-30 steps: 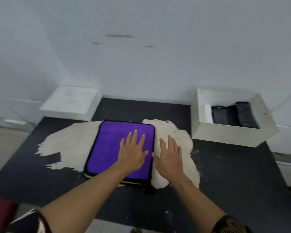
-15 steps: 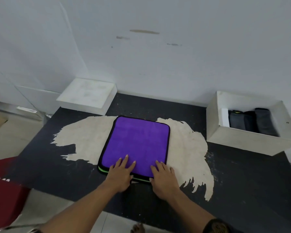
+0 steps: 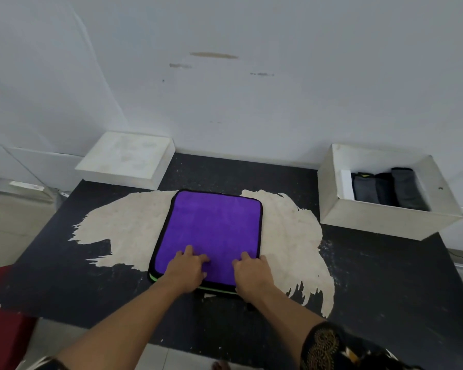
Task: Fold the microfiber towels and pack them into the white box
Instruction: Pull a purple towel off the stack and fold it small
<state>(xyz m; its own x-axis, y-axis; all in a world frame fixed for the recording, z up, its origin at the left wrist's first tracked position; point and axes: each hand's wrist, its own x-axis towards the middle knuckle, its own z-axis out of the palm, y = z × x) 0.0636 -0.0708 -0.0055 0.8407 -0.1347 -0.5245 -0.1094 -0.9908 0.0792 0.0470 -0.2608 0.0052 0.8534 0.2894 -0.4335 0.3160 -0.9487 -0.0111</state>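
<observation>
The purple microfiber towel with black piping and a green underside (image 3: 211, 231) lies folded into a near-square pad in the middle of the table (image 3: 385, 284), a black top with a large worn patch of pale bare surface (image 3: 126, 225) showing to either side of the cloth. Its near edge sits close to the front edge of the table, where a thin green line of the lower layer peeks out, which suggests the layers are stacked but not perfectly flush.

Both hands rest on that near edge. The left hand (image 3: 187, 271) is palm down with the fingers curled in and bunched on the purple pile, near the front left corner of the towel. The right hand (image 3: 253, 273) is likewise palm down, fingers bent, over the front right corner. Neither is spread flat. Whether the fingertips have hooked under the edge or only press on top cannot be made out. The placement reads as readiness to lift the near edge for another fold away from the body.

The open white rectangular box (image 3: 385, 222) stands at the back right corner of the table, well apart from the towel, with several dark grey folded towels (image 3: 385, 188) standing in a row inside. A closed flat white box (image 3: 126, 158) sits at the back left corner.
</observation>
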